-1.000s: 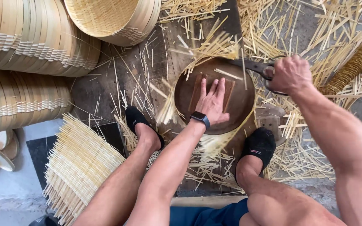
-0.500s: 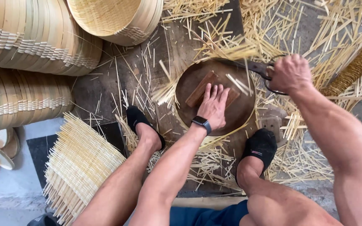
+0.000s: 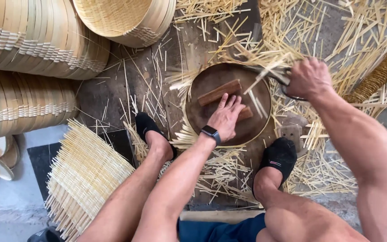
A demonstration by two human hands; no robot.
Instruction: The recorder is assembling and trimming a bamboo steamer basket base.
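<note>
Left hand flat on the disc, right hand gripping shears.

The left hand [image 3: 226, 117] lies released, fingers spread, on the round disc [image 3: 211, 85]; a wood block [image 3: 218, 92] sits just beyond its fingertips. The right hand [image 3: 309, 78] is clenched around the shears [image 3: 277, 76] at the disc's far edge.

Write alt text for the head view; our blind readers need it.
Left hand presses flat on a round dark tray between the person's feet, while the right hand grips scissors at its edge, amid bamboo offcuts and stacked woven baskets.
</note>
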